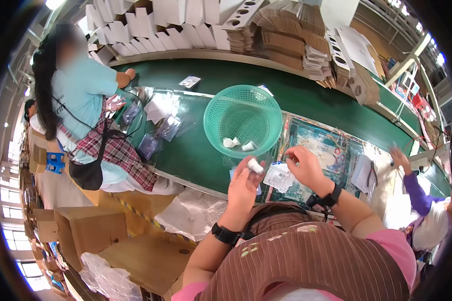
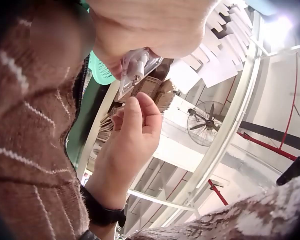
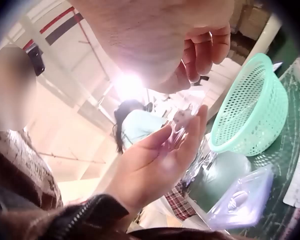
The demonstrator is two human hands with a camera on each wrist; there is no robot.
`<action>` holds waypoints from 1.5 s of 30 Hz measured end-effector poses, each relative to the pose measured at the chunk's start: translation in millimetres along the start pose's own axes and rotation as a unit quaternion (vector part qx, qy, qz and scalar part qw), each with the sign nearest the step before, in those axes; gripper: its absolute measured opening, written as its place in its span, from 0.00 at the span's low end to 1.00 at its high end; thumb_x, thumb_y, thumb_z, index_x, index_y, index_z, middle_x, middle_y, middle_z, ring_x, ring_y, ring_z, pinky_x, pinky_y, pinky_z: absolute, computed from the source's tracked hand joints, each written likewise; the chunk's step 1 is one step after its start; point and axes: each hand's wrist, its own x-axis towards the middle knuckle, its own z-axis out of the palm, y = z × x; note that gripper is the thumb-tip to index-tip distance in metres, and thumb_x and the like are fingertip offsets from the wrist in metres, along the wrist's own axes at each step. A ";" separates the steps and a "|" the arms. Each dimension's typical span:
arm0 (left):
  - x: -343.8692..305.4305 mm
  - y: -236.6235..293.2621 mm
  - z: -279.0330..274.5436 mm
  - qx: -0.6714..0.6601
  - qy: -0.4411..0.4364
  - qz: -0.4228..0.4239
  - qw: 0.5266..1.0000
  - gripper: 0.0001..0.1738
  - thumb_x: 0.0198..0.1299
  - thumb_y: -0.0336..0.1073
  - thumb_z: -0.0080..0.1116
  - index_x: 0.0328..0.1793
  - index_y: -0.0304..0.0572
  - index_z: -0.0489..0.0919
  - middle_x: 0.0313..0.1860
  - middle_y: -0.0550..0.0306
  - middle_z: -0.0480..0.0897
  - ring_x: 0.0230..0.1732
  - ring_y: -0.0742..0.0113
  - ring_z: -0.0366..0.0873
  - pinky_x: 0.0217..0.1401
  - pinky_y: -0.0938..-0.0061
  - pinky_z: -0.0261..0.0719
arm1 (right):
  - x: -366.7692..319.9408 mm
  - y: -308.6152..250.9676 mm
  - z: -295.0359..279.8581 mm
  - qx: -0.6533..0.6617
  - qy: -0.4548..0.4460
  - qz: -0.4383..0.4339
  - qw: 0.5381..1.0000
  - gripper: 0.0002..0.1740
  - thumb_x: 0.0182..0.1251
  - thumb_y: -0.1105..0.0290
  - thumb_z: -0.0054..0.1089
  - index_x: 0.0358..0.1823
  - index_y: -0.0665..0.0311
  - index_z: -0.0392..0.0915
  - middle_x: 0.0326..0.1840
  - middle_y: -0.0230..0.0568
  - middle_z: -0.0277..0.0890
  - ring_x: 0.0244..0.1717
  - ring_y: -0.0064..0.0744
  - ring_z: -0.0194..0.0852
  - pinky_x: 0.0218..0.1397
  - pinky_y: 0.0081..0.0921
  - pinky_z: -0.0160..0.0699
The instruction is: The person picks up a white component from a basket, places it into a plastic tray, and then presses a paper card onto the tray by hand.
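My left hand (image 1: pixel 242 189) holds a clear plastic blister shell (image 2: pixel 126 89) with a small white cylindrical part (image 1: pixel 255 166) in it. In the left wrist view the white part (image 2: pixel 140 64) sits inside the clear plastic under the fingers. My right hand (image 1: pixel 309 170) is raised just to the right, its fingers bent and the thumb and index tips close together; I cannot tell whether they pinch anything small. Beyond both hands stands a green perforated basket (image 1: pixel 211 108), with a few white parts (image 1: pixel 229 142) at its bottom. Printed cards (image 1: pixel 279 178) lie below my right hand.
Another clear blister shell (image 3: pixel 238 200) lies on the table by the basket. Clear packs (image 1: pixel 170 128) are spread to the left, near a person in a light blue shirt (image 1: pixel 80 83). Folded cardboard (image 1: pixel 286 42) is stacked at the back. Another person's purple sleeve (image 1: pixel 418 193) shows at right.
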 end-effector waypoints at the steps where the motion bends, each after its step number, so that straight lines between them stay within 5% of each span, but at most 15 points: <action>1: -0.9 -1.9 -3.9 0.000 -0.004 -0.007 1.000 0.22 0.68 0.30 0.34 0.67 0.34 0.59 0.65 0.46 0.64 0.64 0.50 0.66 0.64 0.61 0.68 | -4.0 18.5 3.4 -0.002 0.004 0.006 1.000 0.11 0.53 0.68 0.60 0.38 0.62 0.74 0.33 0.42 0.73 0.39 0.40 0.74 0.41 0.36 0.74; 4: -0.4 0.8 -18.3 0.019 0.022 0.007 1.000 0.22 0.68 0.31 0.35 0.67 0.32 0.58 0.63 0.45 0.65 0.64 0.49 0.66 0.64 0.60 0.68 | -12.8 81.9 30.4 -0.239 -0.101 0.057 0.964 0.22 0.51 0.56 0.62 0.44 0.61 0.74 0.46 0.47 0.70 0.50 0.46 0.68 0.53 0.40 0.69; 8: -1.6 2.5 -37.1 0.044 0.035 0.011 0.998 0.22 0.68 0.32 0.35 0.67 0.33 0.57 0.64 0.45 0.64 0.64 0.49 0.65 0.64 0.60 0.68 | -26.1 89.0 48.1 -0.256 -0.109 -0.023 0.960 0.24 0.49 0.56 0.64 0.45 0.61 0.73 0.43 0.44 0.68 0.51 0.44 0.66 0.54 0.37 0.67; 15: 0.2 8.4 -46.3 0.048 0.056 0.000 0.997 0.22 0.68 0.33 0.35 0.67 0.34 0.58 0.63 0.47 0.64 0.64 0.51 0.65 0.64 0.61 0.69 | -20.2 98.7 66.6 -0.241 -0.102 0.065 0.963 0.18 0.50 0.59 0.64 0.40 0.61 0.74 0.42 0.44 0.70 0.49 0.44 0.68 0.52 0.39 0.69; 18: 2.2 9.1 -47.4 0.057 0.051 0.000 0.997 0.22 0.69 0.33 0.35 0.67 0.34 0.58 0.63 0.47 0.64 0.63 0.51 0.66 0.63 0.61 0.69 | -12.8 106.4 60.4 -0.195 -0.130 0.103 0.967 0.14 0.52 0.62 0.61 0.35 0.63 0.74 0.37 0.44 0.73 0.43 0.45 0.72 0.48 0.39 0.71; 23: 2.7 11.1 -48.7 0.070 0.052 -0.014 0.996 0.21 0.69 0.33 0.35 0.66 0.34 0.59 0.62 0.47 0.65 0.62 0.51 0.67 0.62 0.61 0.70 | -14.6 112.8 24.0 0.168 -0.150 0.226 0.948 0.10 0.58 0.68 0.58 0.25 0.67 0.72 0.23 0.40 0.77 0.26 0.29 0.77 0.29 0.25 0.75; 24: 3.8 11.2 -49.2 0.071 0.050 -0.017 0.996 0.21 0.69 0.33 0.35 0.66 0.34 0.59 0.62 0.47 0.65 0.62 0.51 0.67 0.62 0.61 0.70 | -13.4 107.7 12.7 0.202 -0.155 0.233 0.939 0.11 0.61 0.69 0.57 0.24 0.68 0.73 0.21 0.37 0.76 0.25 0.21 0.77 0.26 0.19 0.73; 27: 9.8 9.3 -48.5 0.080 0.048 -0.051 0.994 0.21 0.68 0.33 0.37 0.65 0.34 0.60 0.61 0.48 0.67 0.61 0.51 0.69 0.61 0.61 0.71 | -7.6 83.6 -21.8 0.186 -0.181 0.248 0.933 0.12 0.61 0.69 0.57 0.24 0.69 0.73 0.20 0.35 0.75 0.23 0.20 0.75 0.26 0.19 0.73; 35: 26.2 2.8 -27.9 0.198 0.009 -0.221 0.955 0.21 0.68 0.39 0.39 0.62 0.36 0.65 0.51 0.51 0.76 0.52 0.53 0.76 0.49 0.61 0.78 | 10.2 38.1 -67.9 0.175 -0.208 0.174 0.946 0.15 0.58 0.66 0.61 0.18 0.66 0.73 0.15 0.26 0.66 0.17 0.16 0.62 0.21 0.18 0.60; 38: 27.8 0.3 -10.7 0.259 -0.019 -0.267 0.928 0.22 0.67 0.47 0.41 0.59 0.39 0.69 0.48 0.56 0.78 0.45 0.59 0.79 0.42 0.66 0.80 | 23.6 34.8 -71.9 0.178 -0.289 0.133 0.931 0.15 0.56 0.65 0.63 0.17 0.64 0.72 0.12 0.25 0.64 0.17 0.15 0.59 0.20 0.18 0.56; 41: 30.3 -0.8 -0.1 0.312 -0.040 -0.272 0.909 0.21 0.68 0.47 0.39 0.57 0.39 0.70 0.48 0.56 0.78 0.44 0.62 0.79 0.41 0.67 0.80 | 37.2 35.6 -81.8 0.233 -0.334 0.136 0.903 0.15 0.57 0.64 0.63 0.18 0.64 0.73 0.12 0.26 0.64 0.17 0.14 0.58 0.21 0.18 0.57; 45: 31.9 1.4 7.2 0.311 -0.045 -0.289 0.904 0.22 0.69 0.47 0.38 0.59 0.39 0.69 0.50 0.55 0.77 0.45 0.61 0.79 0.43 0.68 0.79 | 42.2 45.3 -91.4 0.182 -0.274 0.059 0.942 0.11 0.57 0.66 0.59 0.24 0.66 0.75 0.16 0.28 0.69 0.20 0.17 0.61 0.24 0.20 0.60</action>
